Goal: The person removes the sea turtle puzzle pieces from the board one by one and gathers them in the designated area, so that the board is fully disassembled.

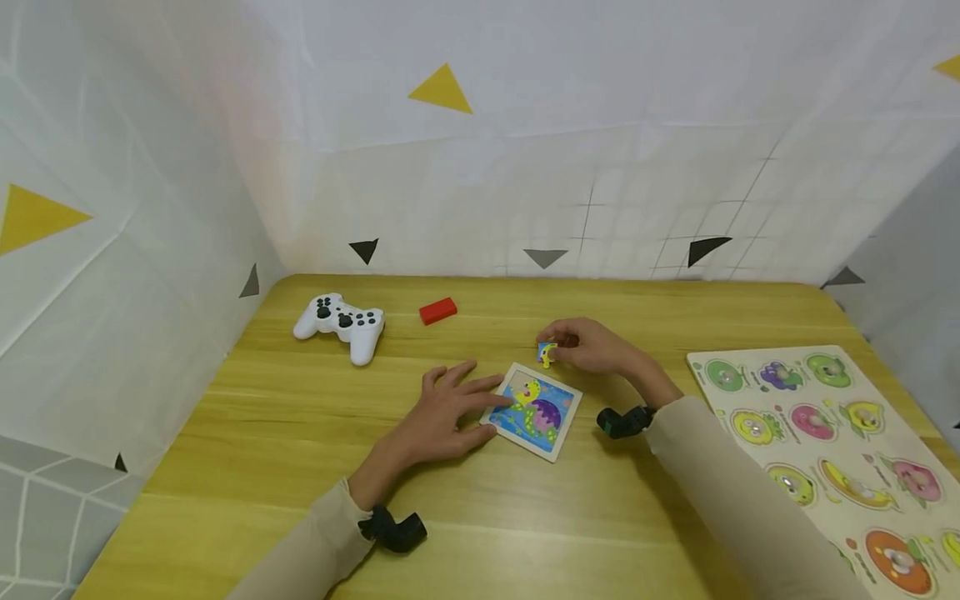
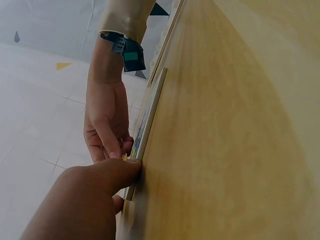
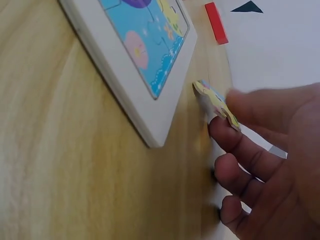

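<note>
A small square jigsaw puzzle with a white frame lies tilted on the table, showing a yellow and purple cartoon animal on blue. My left hand rests spread at its left side, fingertips over the picture and thumb at the frame's edge. Just beyond the frame's far corner, my right hand pinches a blue and yellow puzzle piece between thumb and index finger. The piece is held at a slant close over the table, its other fingers curled loosely below in the right wrist view.
A white game controller lies at the back left, with a red block to its right. On the right, a large board of fruit pictures sits partly under the right forearm. White cloth walls stand behind the table.
</note>
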{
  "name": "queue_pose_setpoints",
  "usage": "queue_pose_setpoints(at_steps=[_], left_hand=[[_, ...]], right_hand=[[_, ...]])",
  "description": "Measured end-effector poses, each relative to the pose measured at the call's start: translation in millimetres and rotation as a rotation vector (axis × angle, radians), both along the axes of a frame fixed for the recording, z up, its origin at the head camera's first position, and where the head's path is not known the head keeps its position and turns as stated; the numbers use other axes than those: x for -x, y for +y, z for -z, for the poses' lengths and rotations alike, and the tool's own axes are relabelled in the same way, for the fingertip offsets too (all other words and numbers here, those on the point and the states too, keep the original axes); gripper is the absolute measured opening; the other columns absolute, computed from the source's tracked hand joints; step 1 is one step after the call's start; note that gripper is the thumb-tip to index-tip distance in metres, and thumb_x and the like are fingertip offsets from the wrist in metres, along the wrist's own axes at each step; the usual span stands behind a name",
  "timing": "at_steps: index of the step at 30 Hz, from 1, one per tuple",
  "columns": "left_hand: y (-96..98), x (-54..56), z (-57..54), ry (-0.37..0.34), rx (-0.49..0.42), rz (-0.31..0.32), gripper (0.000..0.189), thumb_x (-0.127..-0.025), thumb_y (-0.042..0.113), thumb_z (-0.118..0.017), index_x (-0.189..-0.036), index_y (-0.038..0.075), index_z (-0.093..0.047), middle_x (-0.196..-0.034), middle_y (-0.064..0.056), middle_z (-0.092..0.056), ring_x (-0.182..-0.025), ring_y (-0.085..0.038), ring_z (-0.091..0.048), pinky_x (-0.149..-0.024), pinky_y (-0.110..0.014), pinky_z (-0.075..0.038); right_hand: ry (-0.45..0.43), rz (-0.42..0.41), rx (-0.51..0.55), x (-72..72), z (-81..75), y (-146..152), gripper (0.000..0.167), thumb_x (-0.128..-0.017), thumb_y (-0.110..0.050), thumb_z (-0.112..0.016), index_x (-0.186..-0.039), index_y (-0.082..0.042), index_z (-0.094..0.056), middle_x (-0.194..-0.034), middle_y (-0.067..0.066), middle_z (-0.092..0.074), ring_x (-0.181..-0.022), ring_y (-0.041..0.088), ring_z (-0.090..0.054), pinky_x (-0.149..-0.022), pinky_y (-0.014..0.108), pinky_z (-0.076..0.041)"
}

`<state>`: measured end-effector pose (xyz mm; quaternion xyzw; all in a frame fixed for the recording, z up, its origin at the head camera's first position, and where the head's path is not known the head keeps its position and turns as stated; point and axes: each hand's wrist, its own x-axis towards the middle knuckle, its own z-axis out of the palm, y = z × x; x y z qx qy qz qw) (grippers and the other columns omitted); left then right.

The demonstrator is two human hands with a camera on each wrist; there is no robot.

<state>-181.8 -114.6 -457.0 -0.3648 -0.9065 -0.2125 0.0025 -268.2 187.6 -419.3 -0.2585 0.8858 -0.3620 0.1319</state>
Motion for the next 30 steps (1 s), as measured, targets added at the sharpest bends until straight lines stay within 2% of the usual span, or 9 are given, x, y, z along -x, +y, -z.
queue_pose_setpoints(at_steps=[5, 11, 17, 20, 30], left_hand=[[-0.1, 0.1, -0.9, 0.004, -0.002, -0.001, 0.040, -0.098, 0.048, -0.057, -0.138, 0.040, -0.062, -0.160, 0.010, -0.045, -0.156, -0.034, -0.023, -0.116, -0.064, -0.014], [-0.3, -0.2, -1.5, -0.007, -0.004, 0.007, 0.041, -0.099, 0.048, -0.057, -0.139, 0.039, -0.062, -0.160, 0.010, -0.044, -0.157, -0.035, -0.022, -0.116, -0.065, -0.014], [-0.4, 0.3, -1.2, 0.001, 0.012, 0.008, 0.041, -0.099, 0.048, -0.056, -0.139, 0.041, -0.061, -0.161, 0.012, -0.043, -0.157, -0.035, -0.022, -0.117, -0.064, -0.013], [-0.2, 0.6, -1.3, -0.002, 0.015, 0.008, 0.041, -0.099, 0.048, -0.056, -0.139, 0.041, -0.060, -0.161, 0.012, -0.043, -0.157, -0.035, -0.022, -0.117, -0.063, -0.013], [-0.6, 0.6, 0.0, -0.003, 0.006, 0.012, 0.041, -0.099, 0.048, -0.056, -0.139, 0.040, -0.061, -0.161, 0.011, -0.043, -0.157, -0.035, -0.022, -0.116, -0.063, -0.013]], right_hand=[[-0.013, -0.013, 0.001, -0.7, 1.5, 3, 0.037, -0.093, -0.014, -0.073, -0.128, -0.006, -0.066, -0.102, 0.008, -0.069, -0.085, 0.019, -0.058, -0.079, 0.033, -0.050], [-0.034, -0.023, 0.033, -2.1, 4.8, 8, 0.037, -0.093, -0.013, -0.074, -0.128, -0.006, -0.066, -0.108, 0.010, -0.071, -0.088, 0.020, -0.060, -0.081, 0.033, -0.051], [0.006, -0.004, 0.037, -2.9, 6.6, 7, 0.037, -0.093, -0.013, -0.074, -0.128, -0.007, -0.068, -0.102, 0.008, -0.069, -0.084, 0.018, -0.060, -0.077, 0.030, -0.052], [0.033, 0.004, 0.040, -2.3, 8.2, 7, 0.036, -0.092, -0.011, -0.074, -0.127, -0.007, -0.068, -0.104, 0.009, -0.068, -0.086, 0.017, -0.062, -0.079, 0.031, -0.052], [0.077, 0.009, 0.032, 13.8, 15.6, 2, 0.035, -0.093, -0.014, -0.075, -0.128, -0.008, -0.070, -0.113, 0.008, -0.068, -0.098, 0.020, -0.061, -0.088, 0.036, -0.051]])
